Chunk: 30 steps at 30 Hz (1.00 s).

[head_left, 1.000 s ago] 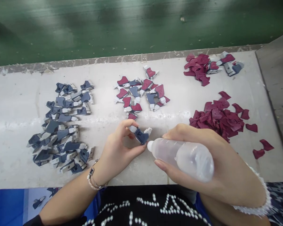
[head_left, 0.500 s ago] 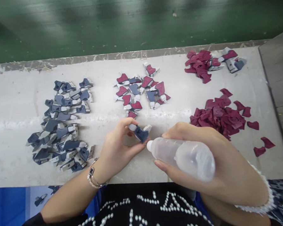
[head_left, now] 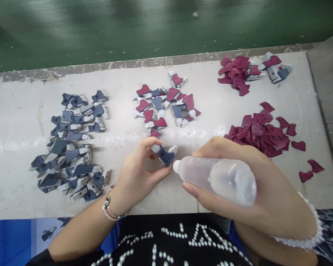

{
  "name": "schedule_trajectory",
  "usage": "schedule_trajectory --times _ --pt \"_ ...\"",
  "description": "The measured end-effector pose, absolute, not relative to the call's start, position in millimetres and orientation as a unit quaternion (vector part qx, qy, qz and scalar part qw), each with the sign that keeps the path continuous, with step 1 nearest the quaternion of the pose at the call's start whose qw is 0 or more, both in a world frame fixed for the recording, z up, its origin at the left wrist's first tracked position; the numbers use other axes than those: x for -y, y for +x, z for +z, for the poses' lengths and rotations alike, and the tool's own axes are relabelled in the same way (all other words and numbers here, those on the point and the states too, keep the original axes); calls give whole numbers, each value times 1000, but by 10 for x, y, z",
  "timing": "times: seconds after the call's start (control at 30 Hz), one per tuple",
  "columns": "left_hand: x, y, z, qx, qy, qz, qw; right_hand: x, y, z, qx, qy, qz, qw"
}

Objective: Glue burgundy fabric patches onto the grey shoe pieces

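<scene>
My left hand [head_left: 135,173] pinches a blue-grey shoe-shaped piece with pale grey ends [head_left: 164,156] between thumb and fingers. My right hand [head_left: 269,199] is wrapped around a translucent plastic squeeze bottle [head_left: 219,177]. The bottle lies on its side, and its white nozzle tip [head_left: 176,166] sits right next to the piece, almost touching it or my left fingertips. Neither hand rests on the pale bench. Just above the held piece lies a mixed group of blue-grey pieces and pieces with maroon patches [head_left: 163,105].
A pile of blue-grey pieces [head_left: 69,147] lies on the white bench [head_left: 19,111] at left. Loose maroon patches [head_left: 259,131] lie at right, with another heap [head_left: 233,72] and several patched pieces [head_left: 277,70] behind. A green surface [head_left: 155,26] runs beyond the bench.
The whole view has drifted slightly, with the bench sitting higher in the frame. The bottle's base has swung slightly up and right, while its nozzle stays by the piece. My left hand's grip looks unchanged.
</scene>
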<state>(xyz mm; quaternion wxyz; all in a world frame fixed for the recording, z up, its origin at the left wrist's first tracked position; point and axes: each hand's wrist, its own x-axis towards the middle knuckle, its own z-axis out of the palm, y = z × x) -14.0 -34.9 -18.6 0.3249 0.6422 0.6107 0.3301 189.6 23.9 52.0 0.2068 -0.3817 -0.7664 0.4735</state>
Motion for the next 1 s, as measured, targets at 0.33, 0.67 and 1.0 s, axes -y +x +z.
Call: schedule_trajectory --times 0.33,0.67,1.0 --pt "347 -120 -185 -612 657 323 300 -250 1902 519 779 -373 460 207" --pt "345 -115 -182 -609 652 329 309 -210 1934 498 773 -420 419 224" --pt "352 -138 -199 -612 633 347 324 -232 1894 471 769 -415 418 249"
